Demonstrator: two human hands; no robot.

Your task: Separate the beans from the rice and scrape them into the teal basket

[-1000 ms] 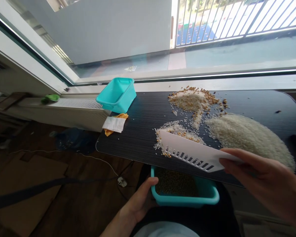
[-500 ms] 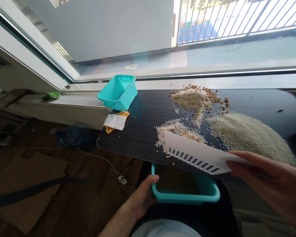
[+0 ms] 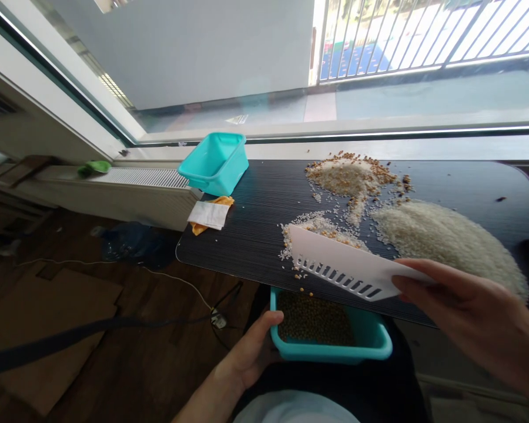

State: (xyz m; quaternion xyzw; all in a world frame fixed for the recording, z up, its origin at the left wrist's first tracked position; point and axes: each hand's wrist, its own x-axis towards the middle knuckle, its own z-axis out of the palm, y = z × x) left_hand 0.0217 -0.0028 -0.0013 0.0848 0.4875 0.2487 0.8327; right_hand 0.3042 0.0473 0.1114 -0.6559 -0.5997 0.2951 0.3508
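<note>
My right hand [image 3: 449,299] is closed on one end of a white slotted plastic scraper [image 3: 335,258], its slotted edge held low over the dark tabletop [image 3: 255,247]. Just behind the scraper lies a small patch of white grains mixed with yellowish ones [image 3: 321,223]. A few yellow grains [image 3: 306,291] sit at the table's near edge. Below that edge, my left hand [image 3: 258,346] grips the left rim of a turquoise tub [image 3: 330,352], thumb on top and fingers hidden underneath. Brownish-yellow grains [image 3: 312,320] cover much of the tub's bottom.
A long heap of white rice-like grains [image 3: 449,241] is on the right. A mixed heap [image 3: 348,173] stands near the window. At the table's left end are another turquoise tub [image 3: 214,164] and a white cloth [image 3: 208,215] over an orange one. A radiator [image 3: 150,179] adjoins.
The scraper and my right hand have shifted slightly left. Another yellow grain shows at the table's near edge. My left hand keeps its hold on the tub.
</note>
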